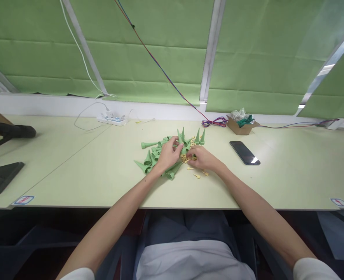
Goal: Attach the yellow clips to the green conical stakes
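My left hand (168,154) is closed around a hollow green plastic cone (179,137) whose tip points up. Beneath and beside that hand lies a pile of similar green cones (147,168), some on their sides with their round open ends showing. My right hand (202,157) reaches into a heap of small yellow plastic pieces (184,158), its fingers pinched together; whatever is between them is hidden. A few loose yellow pieces (197,176) are scattered nearer the table's front edge. Just behind my right hand, two green cones (202,138) stand upright.
To the right lies a black phone (244,153). A small cardboard box (240,127) with crumpled plastic and coiled red-blue wire (215,122) are at the back. A white power strip (112,118) sits back left, and a black stand (11,131) at far left.
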Available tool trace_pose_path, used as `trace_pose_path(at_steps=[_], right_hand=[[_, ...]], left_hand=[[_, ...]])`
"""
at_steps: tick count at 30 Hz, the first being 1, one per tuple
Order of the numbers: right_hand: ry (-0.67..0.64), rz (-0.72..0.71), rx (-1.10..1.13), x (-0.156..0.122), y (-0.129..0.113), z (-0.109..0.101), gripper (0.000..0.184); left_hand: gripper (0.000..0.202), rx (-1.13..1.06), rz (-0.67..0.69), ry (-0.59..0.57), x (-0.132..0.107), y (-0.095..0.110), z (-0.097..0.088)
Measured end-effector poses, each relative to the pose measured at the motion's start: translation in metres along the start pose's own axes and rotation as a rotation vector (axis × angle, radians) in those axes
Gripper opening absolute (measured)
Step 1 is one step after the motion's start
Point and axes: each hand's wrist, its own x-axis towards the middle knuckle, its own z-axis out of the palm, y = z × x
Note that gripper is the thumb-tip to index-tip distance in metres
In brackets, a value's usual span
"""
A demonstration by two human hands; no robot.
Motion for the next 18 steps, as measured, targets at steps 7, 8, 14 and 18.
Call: trace_pose_path(at_steps=[7,8,14,18], right_hand=[[0.007,-0.022,-0.033,-0.0012,-0.0023,0.0023,0.01],[0.006,-0.026,-0.03,-0.0012,-0.0022,0.0027,0.01],[-0.032,-0.052,0.005,0.0001,-0.0014,0.0039,0.007],[-0.056,-0.056,0.005,0.0016,-0.0022,0.0046,0.008]], left_hand=[[0.026,0.02,0.013,0.018,0.0002,-0.0006,0.0002],[0.027,0.022,0.015,0.02,0.0002,-0.0005,0.0002],[0.026,0.027,0.011,0.034,-0.0003,0.0026,-0.0007],[0.025,0.028,0.009,0.053,0.0,0.0034,-0.0003]])
